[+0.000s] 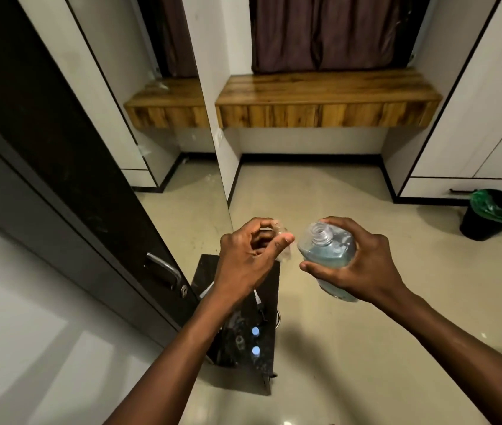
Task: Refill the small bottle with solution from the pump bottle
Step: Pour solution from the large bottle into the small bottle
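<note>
My right hand (363, 265) grips the large clear bottle (326, 250) holding blue solution. Its pump is off and the open threaded neck tilts up and to the left. My left hand (249, 256) is closed around a small clear bottle (283, 240), mostly hidden by my fingers; only its upper end and side show. The two bottles are close together but apart, held above the floor. On the dark stand below, a white pump tube (257, 296) lies partly hidden under my left forearm.
A small dark stand (271, 277) below my left arm carries two blue-capped bottles (40, 331) and other small items. A dark door with a metal handle (164, 269) stands at left. A black bin with a green liner (493, 213) sits at right. A wooden shelf (326, 99) lies ahead.
</note>
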`<action>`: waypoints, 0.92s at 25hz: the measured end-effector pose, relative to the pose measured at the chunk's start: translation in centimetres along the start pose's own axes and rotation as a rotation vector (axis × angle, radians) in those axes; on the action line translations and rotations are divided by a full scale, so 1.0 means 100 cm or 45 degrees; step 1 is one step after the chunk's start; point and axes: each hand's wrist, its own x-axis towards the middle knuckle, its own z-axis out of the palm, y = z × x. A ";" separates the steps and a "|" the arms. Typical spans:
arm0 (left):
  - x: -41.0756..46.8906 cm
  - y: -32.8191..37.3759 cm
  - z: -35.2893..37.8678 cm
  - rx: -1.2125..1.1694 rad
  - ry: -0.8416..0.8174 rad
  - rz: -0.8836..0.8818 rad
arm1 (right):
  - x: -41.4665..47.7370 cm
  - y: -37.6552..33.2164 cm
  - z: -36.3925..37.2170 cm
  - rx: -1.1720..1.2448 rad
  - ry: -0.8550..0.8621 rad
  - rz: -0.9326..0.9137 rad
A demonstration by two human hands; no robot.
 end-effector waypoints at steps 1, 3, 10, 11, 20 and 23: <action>0.000 0.004 0.000 0.021 0.029 0.042 | 0.003 0.000 -0.004 -0.042 0.001 -0.015; -0.002 0.010 0.000 0.029 0.070 0.087 | 0.009 -0.001 -0.011 -0.133 -0.025 -0.046; -0.006 0.021 0.000 0.074 0.111 0.168 | 0.025 -0.007 -0.026 -0.458 -0.088 -0.168; -0.006 0.022 0.000 0.081 0.107 0.166 | 0.026 -0.008 -0.027 -0.513 -0.101 -0.202; -0.006 0.019 -0.001 0.118 0.148 0.163 | 0.037 -0.021 -0.034 -0.852 -0.153 -0.371; -0.006 0.016 -0.004 0.148 0.157 0.182 | 0.039 -0.023 -0.033 -0.923 -0.165 -0.382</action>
